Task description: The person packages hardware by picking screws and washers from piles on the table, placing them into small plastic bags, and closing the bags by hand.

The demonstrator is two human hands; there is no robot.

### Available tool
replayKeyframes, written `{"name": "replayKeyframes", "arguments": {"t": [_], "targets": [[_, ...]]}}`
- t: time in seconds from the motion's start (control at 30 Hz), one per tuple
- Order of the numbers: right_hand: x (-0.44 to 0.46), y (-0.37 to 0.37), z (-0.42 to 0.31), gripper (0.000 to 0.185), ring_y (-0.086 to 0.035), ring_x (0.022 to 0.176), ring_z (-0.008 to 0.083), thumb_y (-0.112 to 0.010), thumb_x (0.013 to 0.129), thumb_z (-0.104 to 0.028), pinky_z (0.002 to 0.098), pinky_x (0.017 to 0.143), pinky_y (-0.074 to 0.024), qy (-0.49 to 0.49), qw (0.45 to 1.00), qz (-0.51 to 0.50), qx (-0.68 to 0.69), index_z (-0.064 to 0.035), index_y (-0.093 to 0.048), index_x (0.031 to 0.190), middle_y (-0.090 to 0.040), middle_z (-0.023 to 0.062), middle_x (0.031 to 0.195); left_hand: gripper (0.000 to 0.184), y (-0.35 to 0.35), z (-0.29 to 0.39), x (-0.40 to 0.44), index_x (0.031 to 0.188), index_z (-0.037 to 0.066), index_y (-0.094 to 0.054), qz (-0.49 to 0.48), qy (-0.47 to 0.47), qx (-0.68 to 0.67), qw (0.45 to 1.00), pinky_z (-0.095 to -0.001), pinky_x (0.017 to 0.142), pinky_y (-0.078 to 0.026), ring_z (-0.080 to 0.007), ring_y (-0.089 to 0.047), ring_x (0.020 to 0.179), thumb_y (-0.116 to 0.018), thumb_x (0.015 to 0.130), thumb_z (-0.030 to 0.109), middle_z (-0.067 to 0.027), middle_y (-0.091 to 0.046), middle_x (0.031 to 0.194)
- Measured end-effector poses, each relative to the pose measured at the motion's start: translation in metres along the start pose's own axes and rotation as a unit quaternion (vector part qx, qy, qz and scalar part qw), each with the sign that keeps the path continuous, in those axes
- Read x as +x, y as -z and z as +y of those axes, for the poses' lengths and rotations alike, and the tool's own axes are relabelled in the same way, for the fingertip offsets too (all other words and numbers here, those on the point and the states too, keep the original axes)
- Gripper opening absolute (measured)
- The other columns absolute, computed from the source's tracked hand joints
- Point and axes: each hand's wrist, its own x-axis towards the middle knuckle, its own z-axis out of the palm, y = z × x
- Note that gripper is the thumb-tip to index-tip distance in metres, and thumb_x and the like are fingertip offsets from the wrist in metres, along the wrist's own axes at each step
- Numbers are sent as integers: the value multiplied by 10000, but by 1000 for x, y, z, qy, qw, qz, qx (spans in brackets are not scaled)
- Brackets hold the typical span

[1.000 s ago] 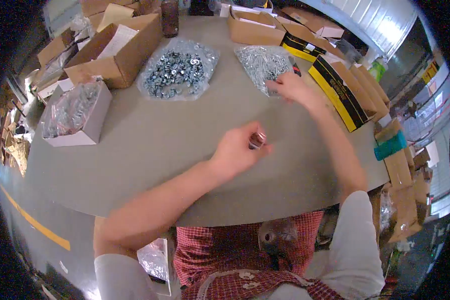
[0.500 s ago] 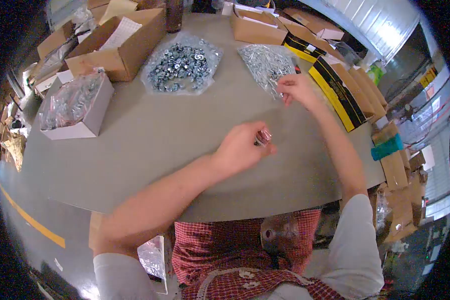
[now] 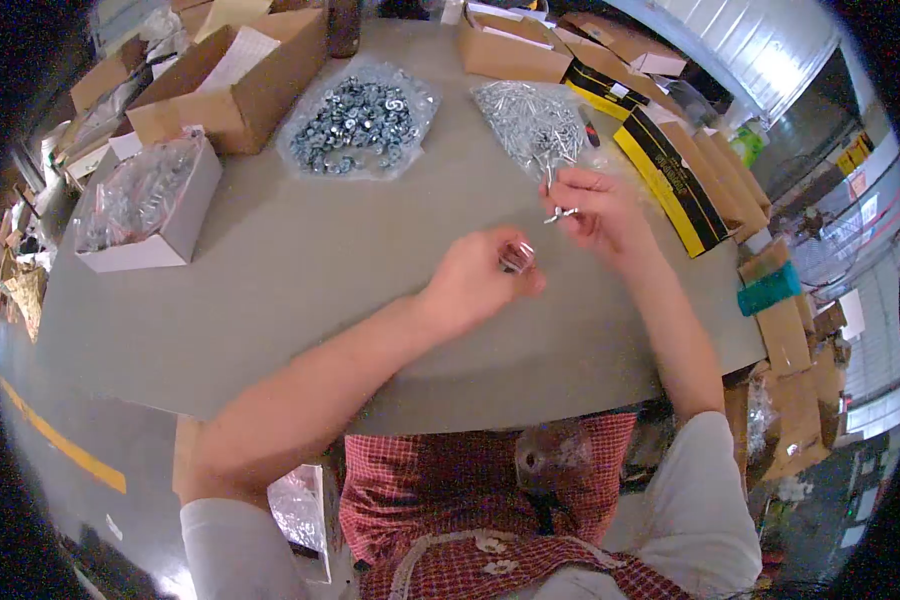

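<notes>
The right hand (image 3: 608,215) has drawn back from the bag of screws (image 3: 525,118) and is closer to the left hand (image 3: 478,272). A second ago its fingers were on the lower part of that bag; now the bag lies just beyond its fingertips, on the side away from the person. The right thumb and fingers are bent together, pinching a few shiny screws (image 3: 562,214) that poke out toward the left hand and show more clearly than before; their exact count cannot be told.

The left fingers stay curled, thumb closed in, around a small clear, shiny piece (image 3: 516,257) that peeks out between them, facing the right fingers. The two hands are near each other but apart, above the grey table (image 3: 370,230).

The bag of small metal pieces (image 3: 358,122) lies beyond the left fingers, toward the person's left. The black-and-yellow box (image 3: 673,182) stands just to the right of the right hand's fingers.
</notes>
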Motion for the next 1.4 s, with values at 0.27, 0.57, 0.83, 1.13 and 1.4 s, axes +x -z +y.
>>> {"name": "replayKeyframes", "arguments": {"t": [0.27, 0.57, 0.83, 1.13, 1.4], "targets": [[-12, -25, 12, 143, -588, 562, 89, -626, 871, -104, 221, 430, -429, 57, 995, -80, -7, 0, -660, 962, -660, 57, 775, 233, -2, -1, 1, 914, 50, -625, 3, -13, -113, 994, -290, 732, -500, -107, -610, 780, -769, 768, 161, -4, -663, 823], [-27, -11, 12, 241, -639, 711, 134, -665, 817, -105, 257, 591, -504, 113, 986, -87, -89, 0, -667, 1034, -669, 124, 952, 230, -4, -7, 3, 941, 63, -627, -10, 25, -106, 994, -279, 739, -489, -111, -602, 791, -761, 792, 175, -5, -659, 865], [-22, -5, 22, 131, -560, 1139, 282, -675, 820, -135, 393, 948, -449, 387, 827, -78, -401, -78, -648, 935, -619, 101, 1174, 319, 10, 9, 0, 1025, 37, -625, -49, -2, -21, 999, -289, 729, -482, -111, -578, 789, -746, 802, 231, -31, -654, 867], [-28, -4, 26, 164, -652, 931, 236, -679, 834, -156, 337, 796, -508, 331, 845, 5, -421, -50, -598, 930, -651, 104, 969, 130, 17, 5, 7, 957, 14, -664, 53, 28, -85, 995, -247, 747, -478, -89, -602, 817, -641, 886, 121, -13, -673, 858], [-29, -17, 36, 167, -639, 801, 178, -659, 865, -145, 313, 743, -506, 313, 875, -15, -370, -28, -588, 960, -641, 69, 875, 31, 22, 20, 3, 843, 17, -637, 64, -9, 18, 998, -245, 701, -484, -83, -599, 774, -624, 849, 44, -27, -659, 806]]}}
